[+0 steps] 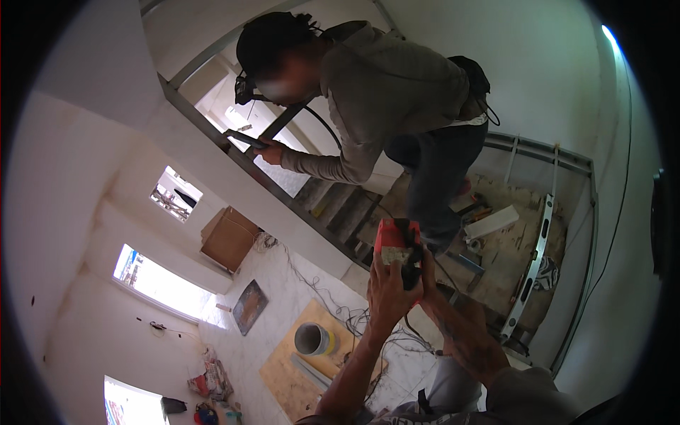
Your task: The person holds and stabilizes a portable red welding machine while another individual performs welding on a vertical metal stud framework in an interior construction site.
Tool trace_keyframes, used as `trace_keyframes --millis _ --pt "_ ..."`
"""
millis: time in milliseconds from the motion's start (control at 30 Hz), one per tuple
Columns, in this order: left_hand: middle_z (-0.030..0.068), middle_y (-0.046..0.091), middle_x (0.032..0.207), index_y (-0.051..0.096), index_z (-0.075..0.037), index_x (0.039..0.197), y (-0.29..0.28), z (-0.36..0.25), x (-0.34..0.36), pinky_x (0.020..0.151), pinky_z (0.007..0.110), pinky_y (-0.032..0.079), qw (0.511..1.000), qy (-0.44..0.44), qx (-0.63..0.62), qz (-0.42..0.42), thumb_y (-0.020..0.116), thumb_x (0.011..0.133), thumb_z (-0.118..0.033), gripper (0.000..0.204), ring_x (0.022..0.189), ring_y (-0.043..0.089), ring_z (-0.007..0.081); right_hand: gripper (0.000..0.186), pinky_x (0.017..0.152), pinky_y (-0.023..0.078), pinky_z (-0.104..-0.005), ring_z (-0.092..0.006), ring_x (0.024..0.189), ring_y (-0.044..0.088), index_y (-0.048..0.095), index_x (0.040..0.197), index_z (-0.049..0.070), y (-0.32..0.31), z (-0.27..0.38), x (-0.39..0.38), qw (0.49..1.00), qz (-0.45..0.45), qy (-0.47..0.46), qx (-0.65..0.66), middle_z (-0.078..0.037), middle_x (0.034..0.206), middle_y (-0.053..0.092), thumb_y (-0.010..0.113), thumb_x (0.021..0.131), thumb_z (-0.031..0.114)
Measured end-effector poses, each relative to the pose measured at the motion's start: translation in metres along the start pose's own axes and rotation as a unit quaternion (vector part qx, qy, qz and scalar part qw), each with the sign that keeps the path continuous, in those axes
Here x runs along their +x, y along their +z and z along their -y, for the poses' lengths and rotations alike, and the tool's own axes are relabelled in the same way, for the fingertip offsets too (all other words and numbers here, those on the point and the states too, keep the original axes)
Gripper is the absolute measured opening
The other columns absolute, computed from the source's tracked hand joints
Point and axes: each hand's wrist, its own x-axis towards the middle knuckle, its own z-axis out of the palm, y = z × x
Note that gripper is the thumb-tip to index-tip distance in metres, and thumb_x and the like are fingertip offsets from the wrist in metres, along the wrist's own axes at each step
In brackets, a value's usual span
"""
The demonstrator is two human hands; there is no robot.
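In front of me, both hands are wrapped round a red and black boxy device [388, 237] with a pale label patch on its face; its exact kind cannot be told. My left hand [384, 294] grips its left side, fingers up over the near face. Along the right side, my right hand [430, 287] closes on it, partly hidden by the device's dark part. A dark cable hangs close below the hands. Beyond, a co-worker [404, 85] in a grey top and dark cap bends over a metal frame [191, 110], one hand [271, 152] holding a dark flat piece against it.
A long spirit level [528, 269] leans at the right beside scattered tools and offcuts. Dark stair treads [340, 212] lie below the co-worker. Lower down, a bucket [312, 340] stands on a wooden board [283, 375], with tangled cables [340, 312] across the tiled floor.
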Motion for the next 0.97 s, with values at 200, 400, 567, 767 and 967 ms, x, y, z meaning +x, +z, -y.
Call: trace_keyframes --millis 200,400,567,767,967 --pt "0.0362 0.033 0.142 0.057 0.0 0.108 0.003 -0.008 0.003 0.093 0.052 0.048 0.999 0.018 -0.008 -0.026 0.075 0.069 -0.031 0.053 0.12 0.049 0.051 0.066 0.086 0.058 -0.0374 -0.0255 0.095 0.07 0.056 0.128 0.007 -0.034 -0.009 0.003 0.999 -0.008 0.0 0.053 -0.013 0.11 0.068 0.038 0.097 0.062" --pt "0.0345 0.033 0.145 0.056 -0.003 0.12 0.002 -0.004 -0.001 0.099 0.053 0.044 1.0 -0.021 0.013 -0.003 0.075 0.073 -0.038 0.061 0.127 0.045 0.0484 0.074 0.093 0.054 -0.0397 -0.0274 0.102 0.068 0.054 0.132 0.004 -0.037 -0.017 0.002 0.999 0.016 0.025 0.015 -0.014 0.118 0.066 0.028 0.097 0.063" --pt "0.0351 0.033 0.145 0.057 -0.003 0.12 -0.002 0.001 -0.007 0.099 0.053 0.044 0.999 -0.038 0.0 0.014 0.074 0.073 -0.038 0.062 0.128 0.044 0.048 0.076 0.097 0.052 -0.0415 -0.0284 0.109 0.065 0.052 0.136 0.004 -0.007 -0.012 -0.009 0.998 0.051 0.016 0.03 -0.014 0.125 0.063 0.028 0.095 0.065" --pt "0.035 0.032 0.146 0.057 -0.002 0.121 -0.001 0.0 -0.011 0.1 0.053 0.044 0.999 -0.032 0.0 0.004 0.074 0.074 -0.038 0.062 0.128 0.043 0.0484 0.077 0.098 0.051 -0.0423 -0.0291 0.111 0.064 0.051 0.137 0.005 -0.026 -0.017 -0.003 0.996 0.032 0.062 0.055 -0.014 0.127 0.062 0.027 0.095 0.065" --pt "0.0357 0.03 0.147 0.055 -0.002 0.123 -0.002 0.001 -0.018 0.101 0.053 0.043 0.999 -0.037 -0.011 0.003 0.075 0.073 -0.038 0.064 0.13 0.041 0.0492 0.08 0.097 0.053 -0.0417 -0.0288 0.109 0.065 0.05 0.139 0.007 -0.057 -0.033 0.005 0.999 0.011 0.04 -0.01 -0.015 0.126 0.063 0.032 0.092 0.069"
